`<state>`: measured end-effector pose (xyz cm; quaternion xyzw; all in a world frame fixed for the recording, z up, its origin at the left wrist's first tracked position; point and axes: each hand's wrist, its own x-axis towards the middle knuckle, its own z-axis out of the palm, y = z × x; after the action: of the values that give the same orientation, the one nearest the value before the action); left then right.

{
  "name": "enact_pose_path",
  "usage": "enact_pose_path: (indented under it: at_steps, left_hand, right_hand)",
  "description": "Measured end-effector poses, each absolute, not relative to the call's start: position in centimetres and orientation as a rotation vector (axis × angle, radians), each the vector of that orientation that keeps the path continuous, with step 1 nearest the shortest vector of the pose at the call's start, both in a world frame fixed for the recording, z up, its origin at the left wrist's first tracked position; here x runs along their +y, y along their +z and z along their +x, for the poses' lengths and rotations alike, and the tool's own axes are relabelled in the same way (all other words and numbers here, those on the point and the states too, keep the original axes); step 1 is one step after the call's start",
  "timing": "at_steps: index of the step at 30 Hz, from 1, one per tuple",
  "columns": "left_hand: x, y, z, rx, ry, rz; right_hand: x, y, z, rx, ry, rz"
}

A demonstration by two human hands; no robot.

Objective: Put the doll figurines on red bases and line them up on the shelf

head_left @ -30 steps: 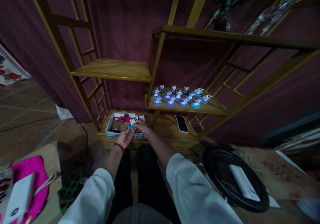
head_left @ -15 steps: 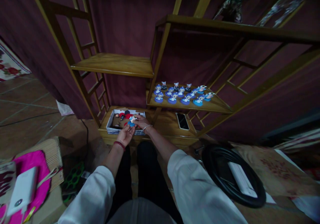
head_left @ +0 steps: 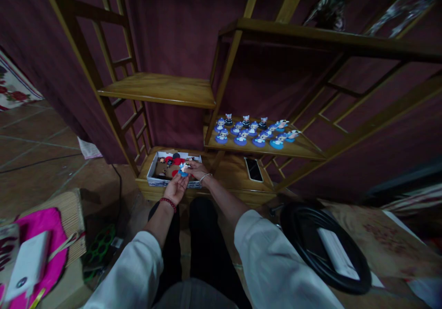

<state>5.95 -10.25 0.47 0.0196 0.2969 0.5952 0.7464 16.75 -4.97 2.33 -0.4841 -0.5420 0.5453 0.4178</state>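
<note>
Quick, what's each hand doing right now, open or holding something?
Left hand: palm up, holding the small blue-based figurine at its base.
Right hand: closed on the same figurine.

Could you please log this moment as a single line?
left hand: holding blue-based figurine | right hand: holding same figurine | box: open, loose figurines inside | shelf: shelf figurines | phone: right of box

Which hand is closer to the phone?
Right: the right hand is left of the phone; the left hand is farther left and lower in the picture.
</note>
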Motion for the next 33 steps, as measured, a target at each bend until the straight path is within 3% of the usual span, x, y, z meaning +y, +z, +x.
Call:
enact_pose_path:
  at_steps: [33]
  left_hand:
    - [-10.1, 0.2, 5.8, 0.590, 1.278, 0.054]
  right_hand:
    - [-4.1, 3.2, 17.1, -1.586, 1.304, -1.247]
